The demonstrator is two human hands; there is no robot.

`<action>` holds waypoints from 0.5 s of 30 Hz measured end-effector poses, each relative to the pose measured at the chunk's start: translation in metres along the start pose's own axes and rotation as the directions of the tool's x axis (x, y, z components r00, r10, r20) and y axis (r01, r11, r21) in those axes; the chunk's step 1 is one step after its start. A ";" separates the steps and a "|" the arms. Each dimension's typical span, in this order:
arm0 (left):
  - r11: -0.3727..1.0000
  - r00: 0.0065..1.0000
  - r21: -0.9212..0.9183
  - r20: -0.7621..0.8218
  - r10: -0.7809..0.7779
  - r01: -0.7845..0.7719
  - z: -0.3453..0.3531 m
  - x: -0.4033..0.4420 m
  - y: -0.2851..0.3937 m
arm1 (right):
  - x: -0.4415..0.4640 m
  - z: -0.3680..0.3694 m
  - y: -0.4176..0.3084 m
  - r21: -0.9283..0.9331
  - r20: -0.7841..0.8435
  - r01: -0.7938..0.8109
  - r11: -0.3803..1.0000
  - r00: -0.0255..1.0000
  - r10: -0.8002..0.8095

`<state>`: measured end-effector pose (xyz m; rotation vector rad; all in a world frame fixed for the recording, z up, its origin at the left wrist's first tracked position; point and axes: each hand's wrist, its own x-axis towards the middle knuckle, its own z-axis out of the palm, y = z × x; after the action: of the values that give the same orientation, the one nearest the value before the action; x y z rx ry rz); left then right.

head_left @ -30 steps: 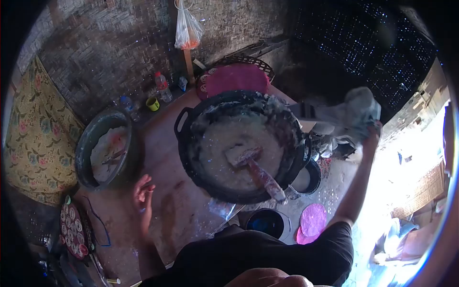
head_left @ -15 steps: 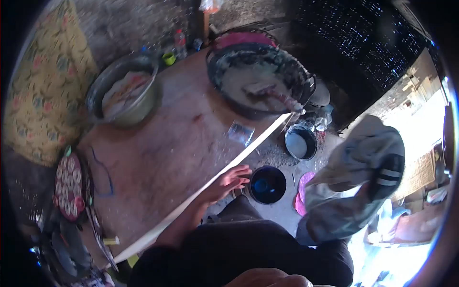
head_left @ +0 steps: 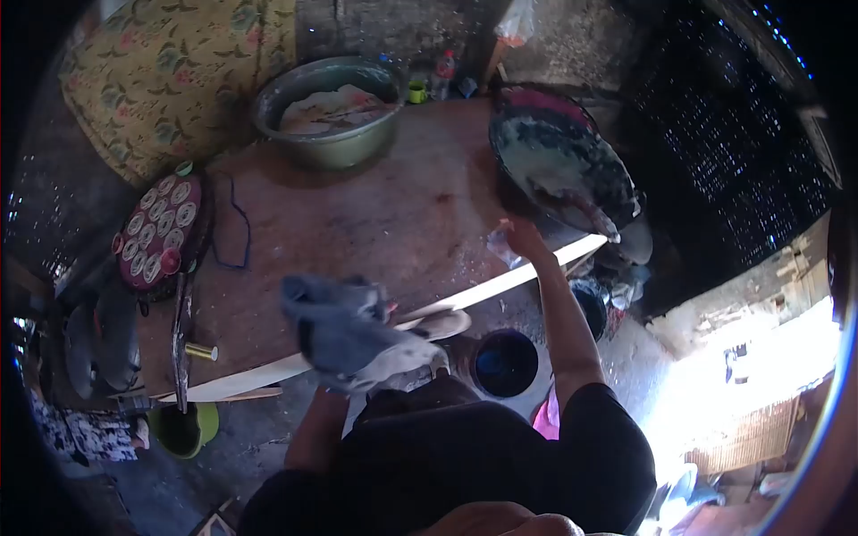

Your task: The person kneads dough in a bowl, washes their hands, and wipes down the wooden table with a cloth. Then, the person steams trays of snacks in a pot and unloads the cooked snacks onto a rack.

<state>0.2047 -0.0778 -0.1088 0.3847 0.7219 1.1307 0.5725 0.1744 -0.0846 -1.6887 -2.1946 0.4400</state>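
Observation:
A bunched grey garment (head_left: 344,335) hangs over the table's front edge at the end of my left forearm. My left hand (head_left: 391,309) is mostly hidden by the cloth and grips it; only a bit of finger shows. Farther right, my right hand (head_left: 525,239) reaches over the tabletop, its fingers closed on a small clear plastic packet (head_left: 503,246). Just beyond that hand is a large dark pan (head_left: 505,170) holding pale, thick batter and a paddle-like tool.
On the wooden table (head_left: 331,232) stand a wide basin (head_left: 344,154) and a round red moulded pan (head_left: 134,259) with several pale rings. A dark bucket (head_left: 505,386) and a green bucket (head_left: 207,424) are on the floor. A bottle (head_left: 444,70) stands at the back.
The grey garment has gone from my right side to my left hand. My right hand has come to the plastic packet on the table. The view has turned leftward.

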 end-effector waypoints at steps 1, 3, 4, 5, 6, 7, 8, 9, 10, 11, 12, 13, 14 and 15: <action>0.997 0.995 0.009 -0.063 0.074 -0.074 -0.011 -0.012 0.009 | 0.017 0.027 0.038 -0.112 0.016 0.024 0.993 1.000 -0.022; 0.976 0.956 0.051 -0.198 0.217 -0.211 -0.029 -0.037 0.028 | 0.030 0.032 0.035 -0.404 0.193 0.039 0.914 0.980 0.044; 0.958 0.922 0.083 -0.260 0.286 -0.273 -0.035 -0.048 0.038 | 0.036 0.042 0.042 -0.415 0.095 0.051 0.908 0.995 -0.013; 0.935 0.879 0.125 -0.318 0.355 -0.333 -0.041 -0.058 0.048 | 0.042 0.057 0.062 -0.426 -0.002 0.059 0.903 0.998 -0.067; 0.904 0.829 0.173 -0.362 0.427 -0.390 -0.046 -0.068 0.059 | 0.054 0.074 0.086 -0.421 0.000 0.078 0.904 0.996 -0.086; 0.869 0.772 0.236 -0.400 0.494 -0.435 -0.049 -0.075 0.070 | 0.067 0.093 0.114 -0.429 0.062 0.047 0.902 0.998 -0.023; 0.829 0.712 0.302 -0.426 0.559 -0.470 -0.052 -0.079 0.082 | 0.076 0.091 0.106 -0.440 0.116 0.014 0.898 0.992 0.042; 0.787 0.653 0.369 -0.440 0.616 -0.494 -0.054 -0.081 0.092 | 0.080 0.088 0.102 -0.437 0.110 0.022 0.899 0.994 0.029; 0.742 0.594 0.441 -0.446 0.670 -0.506 -0.055 -0.079 0.104 | 0.073 0.064 0.072 -0.315 0.120 0.007 0.949 0.992 0.033; 0.695 0.540 0.512 -0.441 0.717 -0.504 -0.056 -0.075 0.114 | 0.072 0.048 0.048 -0.186 0.133 -0.012 0.982 0.990 0.037; 0.637 0.491 0.595 -0.415 0.766 -0.490 -0.056 -0.064 0.124 | 0.089 0.051 0.049 0.080 0.156 0.068 0.995 0.984 -0.079; 0.576 0.450 0.672 -0.380 0.808 -0.467 -0.055 -0.051 0.134 | 0.102 0.048 0.037 0.080 0.151 0.070 0.994 0.985 -0.082; 0.510 0.416 0.744 -0.338 0.844 -0.431 -0.054 -0.034 0.143 | 0.114 0.043 0.016 0.241 0.057 0.062 0.969 0.995 -0.078; 0.443 0.393 0.807 -0.290 0.873 -0.390 -0.053 -0.014 0.150 | 0.131 0.038 -0.004 0.393 -0.036 0.068 0.917 0.998 -0.059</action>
<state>0.0628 -0.0352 -0.0503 0.9396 1.7792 1.8798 0.5210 0.2989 -0.1073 -1.3926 -1.9697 0.7819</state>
